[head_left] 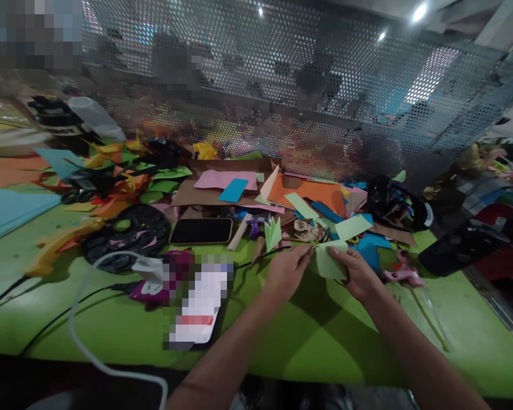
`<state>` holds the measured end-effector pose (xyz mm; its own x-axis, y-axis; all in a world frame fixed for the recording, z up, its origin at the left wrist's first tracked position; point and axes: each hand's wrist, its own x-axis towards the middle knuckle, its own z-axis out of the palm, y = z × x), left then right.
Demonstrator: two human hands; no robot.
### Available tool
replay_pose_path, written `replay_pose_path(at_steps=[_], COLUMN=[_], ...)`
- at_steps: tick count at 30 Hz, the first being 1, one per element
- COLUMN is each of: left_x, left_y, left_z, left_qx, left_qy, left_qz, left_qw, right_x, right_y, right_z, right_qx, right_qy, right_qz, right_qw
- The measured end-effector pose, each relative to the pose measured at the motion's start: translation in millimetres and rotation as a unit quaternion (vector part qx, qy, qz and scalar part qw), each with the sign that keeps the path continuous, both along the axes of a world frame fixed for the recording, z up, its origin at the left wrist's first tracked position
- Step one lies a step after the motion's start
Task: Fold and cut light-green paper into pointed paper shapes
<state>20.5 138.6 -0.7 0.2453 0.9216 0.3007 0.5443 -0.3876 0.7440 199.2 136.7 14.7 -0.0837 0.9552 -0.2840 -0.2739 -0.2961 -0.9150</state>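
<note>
A pale green paper (330, 262) is held up above the green table between my two hands. My right hand (357, 270) pinches its right side, thumb on the front face. At the paper's upper left edge, my left hand (287, 270) has its thumb and fingers pressed together on it. Just beyond my left hand stands a pleated light green paper (273, 234). More pale green pieces lie behind the held sheet, one of them a rectangle (353, 227) on top of blue paper.
On the green table (325, 347) are a lit phone (200, 304), a dark phone (201, 231), a black round tray (128, 236), a yellow glue gun (60, 247) and a purple power strip (162, 282) with cables. Coloured paper is heaped before a perforated metal screen (256, 74).
</note>
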Motion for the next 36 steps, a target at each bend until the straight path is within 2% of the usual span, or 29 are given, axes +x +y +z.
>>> replay_pose_path(at_steps=[2,7,10,13,15,21,24,29,36], left_x=[0,0,1,2,2,1,2,2,2], left_y=[0,0,1,1,0,-3,-2,-1,0], left_z=[-0.5,-2.7,-4.1,-3.6,-1.6,3.0,1.5,0.0,-0.5], left_qx=[0.007,0.029,0.023,0.016,0.017,0.008,-0.001,0.001,-0.014], left_qy=[0.008,0.010,0.005,-0.019,-0.038,-0.057,-0.059,-0.058,-0.119], left_qz=[0.026,0.063,0.073,0.067,0.057,0.063,0.072,0.071,0.047], left_qw=[1.000,0.998,0.997,0.997,0.998,0.996,0.996,0.996,0.992], right_x=[0,4,3,0,-2,0,2,2,1], right_y=[1,5,1,-4,-6,-6,-6,-6,-7], right_z=[-0.8,-0.4,0.0,-2.0,-4.4,-7.1,-5.6,-7.8,-7.8], right_qx=[0.024,0.189,0.253,0.308,0.324,0.356,0.385,0.442,0.465], right_qy=[-0.011,-0.084,-0.154,-0.264,-0.320,-0.400,-0.462,-0.533,-0.569], right_qz=[-0.005,-0.091,-0.084,-0.062,-0.058,-0.039,-0.039,-0.087,-0.086], right_qw=[1.000,0.974,0.951,0.912,0.888,0.844,0.798,0.716,0.673])
